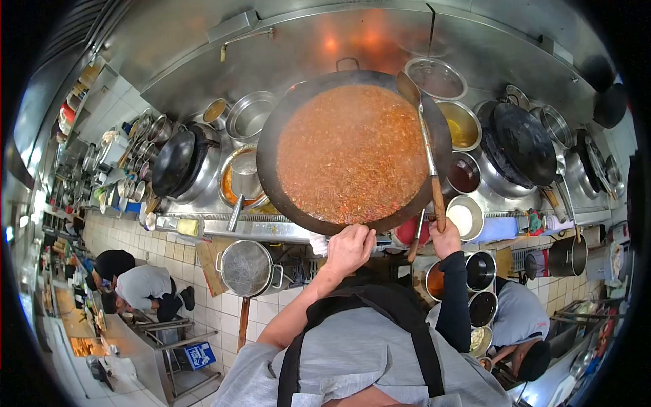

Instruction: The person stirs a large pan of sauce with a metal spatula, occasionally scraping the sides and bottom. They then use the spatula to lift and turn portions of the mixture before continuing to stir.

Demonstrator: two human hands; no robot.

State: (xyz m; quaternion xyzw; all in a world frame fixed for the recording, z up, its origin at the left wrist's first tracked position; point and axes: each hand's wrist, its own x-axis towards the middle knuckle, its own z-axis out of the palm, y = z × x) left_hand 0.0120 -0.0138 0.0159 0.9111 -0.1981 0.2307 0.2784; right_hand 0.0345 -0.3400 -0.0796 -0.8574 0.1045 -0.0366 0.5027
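A large black wok [268, 163] full of bubbling reddish-brown sauce [349, 152] fills the middle of the head view. My left hand [350, 247] is closed at the wok's near rim, its fingers curled against the edge; a white cloth [317, 243] shows beside it. Lower right of the wok, my right hand [445, 237] is wrapped round the wooden handle of a long metal ladle [427, 139]. The ladle's head rests at the upper right of the wok, over its rim. Another wooden-handled tool [415, 245] hangs just left of my right hand.
Steel pots [251, 117] and a strainer [245, 178] stand left of the wok; a pot of yellow liquid [463, 125] and bowls of sauce [464, 171] stand right. Dark woks [174, 163] [523, 142] flank them. Co-workers bend over at lower left [144, 283] and lower right [519, 312].
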